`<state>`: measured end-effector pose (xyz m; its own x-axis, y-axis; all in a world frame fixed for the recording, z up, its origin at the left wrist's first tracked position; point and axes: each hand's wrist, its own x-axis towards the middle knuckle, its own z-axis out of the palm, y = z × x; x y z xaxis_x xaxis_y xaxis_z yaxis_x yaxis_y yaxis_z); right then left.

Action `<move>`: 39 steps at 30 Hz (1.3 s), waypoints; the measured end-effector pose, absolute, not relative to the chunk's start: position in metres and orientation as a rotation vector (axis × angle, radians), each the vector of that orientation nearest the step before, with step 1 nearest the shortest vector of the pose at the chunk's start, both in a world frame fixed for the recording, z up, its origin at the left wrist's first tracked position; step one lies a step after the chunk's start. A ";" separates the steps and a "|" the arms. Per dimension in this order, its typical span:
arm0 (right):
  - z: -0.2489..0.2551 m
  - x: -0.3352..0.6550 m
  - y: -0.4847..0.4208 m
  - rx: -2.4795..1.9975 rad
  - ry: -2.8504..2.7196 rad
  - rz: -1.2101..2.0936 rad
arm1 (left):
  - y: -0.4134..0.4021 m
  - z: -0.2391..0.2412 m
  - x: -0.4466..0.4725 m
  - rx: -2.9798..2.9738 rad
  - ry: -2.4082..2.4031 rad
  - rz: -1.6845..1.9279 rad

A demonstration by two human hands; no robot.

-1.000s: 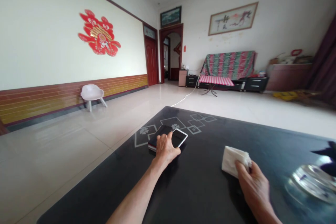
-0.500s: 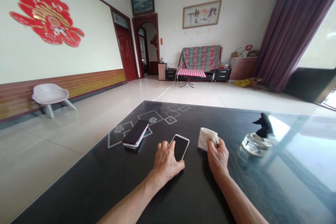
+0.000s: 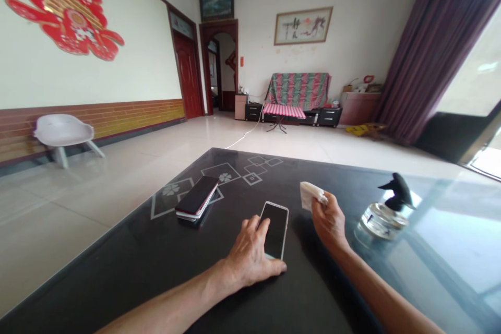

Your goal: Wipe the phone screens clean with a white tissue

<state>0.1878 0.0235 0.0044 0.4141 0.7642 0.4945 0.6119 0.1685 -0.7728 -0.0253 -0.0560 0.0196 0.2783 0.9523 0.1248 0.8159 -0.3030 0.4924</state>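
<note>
A white-framed smartphone (image 3: 276, 229) with a dark screen lies face up on the black table. My left hand (image 3: 254, 253) grips it, fingers along its left edge and thumb at its bottom end; the palm hides its lower left corner. To the right, my right hand (image 3: 329, 219) is closed on a folded white tissue (image 3: 311, 195), raised a little above the tabletop and apart from the phone. Left of the phone, a stack of smartphones (image 3: 198, 195) rests on the table, a dark screen uppermost. A clear spray bottle (image 3: 383, 222) with a black trigger head stands beyond my right hand.
The glossy black table (image 3: 129, 276) bears a pale diamond pattern near its far left edge. Out on the tiled floor are a pale plastic chair (image 3: 64, 131) and a small table with a red-striped top (image 3: 284, 110). A purple curtain (image 3: 438, 47) hangs at right.
The phone and my left hand now sit slightly lower and further right in view. My right hand has lifted with the tissue, which is tilted more. The view has shifted slightly.
</note>
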 end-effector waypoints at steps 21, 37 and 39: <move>0.000 0.178 0.022 -1.297 -1.717 0.155 | -0.052 0.006 -0.023 2.347 1.405 0.830; -0.002 0.171 0.023 -1.039 -2.181 0.072 | -0.056 -0.003 -0.016 2.403 1.196 1.114; 0.000 0.171 0.021 -1.019 -2.210 0.067 | -0.056 -0.004 -0.017 2.405 1.195 1.108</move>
